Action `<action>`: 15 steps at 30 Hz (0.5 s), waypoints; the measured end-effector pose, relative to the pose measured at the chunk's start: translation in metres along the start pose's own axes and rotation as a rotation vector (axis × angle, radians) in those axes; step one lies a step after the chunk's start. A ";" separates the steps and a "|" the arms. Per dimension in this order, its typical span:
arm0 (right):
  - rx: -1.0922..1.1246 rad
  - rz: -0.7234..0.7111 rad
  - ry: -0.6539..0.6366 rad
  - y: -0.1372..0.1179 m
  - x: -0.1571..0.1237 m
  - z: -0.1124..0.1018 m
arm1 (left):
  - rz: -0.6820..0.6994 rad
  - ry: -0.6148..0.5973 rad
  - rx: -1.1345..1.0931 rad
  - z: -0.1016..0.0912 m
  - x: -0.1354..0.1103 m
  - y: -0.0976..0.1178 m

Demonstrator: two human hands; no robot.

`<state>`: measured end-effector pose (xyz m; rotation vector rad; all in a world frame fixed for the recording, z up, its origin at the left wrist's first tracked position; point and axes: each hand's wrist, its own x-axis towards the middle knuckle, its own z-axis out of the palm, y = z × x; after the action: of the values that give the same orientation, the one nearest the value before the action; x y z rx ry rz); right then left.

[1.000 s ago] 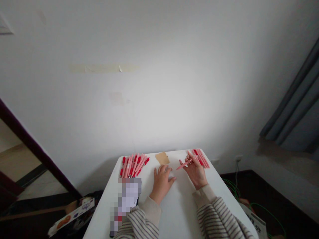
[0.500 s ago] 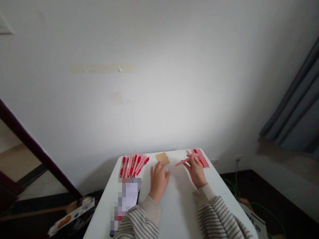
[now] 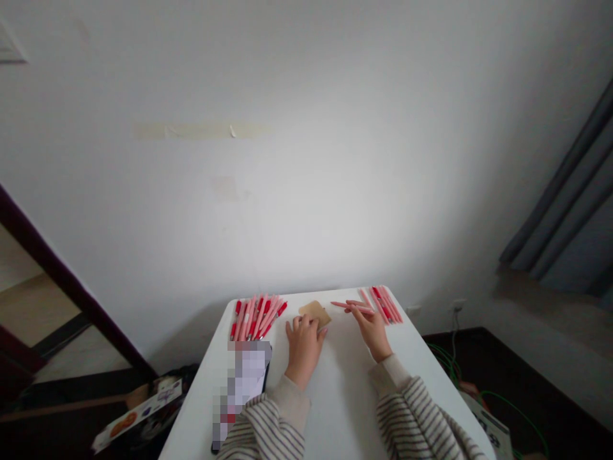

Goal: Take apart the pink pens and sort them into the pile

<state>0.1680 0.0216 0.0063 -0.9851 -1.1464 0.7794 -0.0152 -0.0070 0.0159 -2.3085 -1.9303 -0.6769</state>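
My right hand [image 3: 371,332] pinches a pink pen [image 3: 347,306] that lies almost level, pointing left, just above the white table [image 3: 345,396]. Beside it to the right lies a small row of pink and red pens [image 3: 385,303]. My left hand [image 3: 302,345] rests on the table with its fingers on the near edge of a small brown card [image 3: 316,312]. A larger pile of pink and red pens [image 3: 256,316] lies at the far left of the table.
A blurred rectangular object [image 3: 244,383] lies on the table's left side by my left sleeve. A box [image 3: 136,418] sits on the floor at left, green cables [image 3: 450,364] at right. A grey curtain [image 3: 569,204] hangs at the right.
My right hand has carried the pen further from me and turned it more level. My left hand has slid forward onto the brown card, which shifted slightly.
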 end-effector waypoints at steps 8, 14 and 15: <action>-0.047 -0.032 0.043 0.010 0.001 -0.001 | 0.005 -0.009 -0.076 -0.001 0.000 0.002; -0.147 -0.046 -0.063 -0.001 -0.003 -0.001 | 0.020 -0.033 -0.134 0.000 0.001 0.004; -0.190 -0.063 -0.080 -0.001 -0.003 -0.002 | 0.022 -0.041 -0.142 0.000 0.001 0.005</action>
<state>0.1687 0.0178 0.0054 -1.0769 -1.3330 0.6730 -0.0108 -0.0072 0.0174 -2.4404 -1.9298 -0.7958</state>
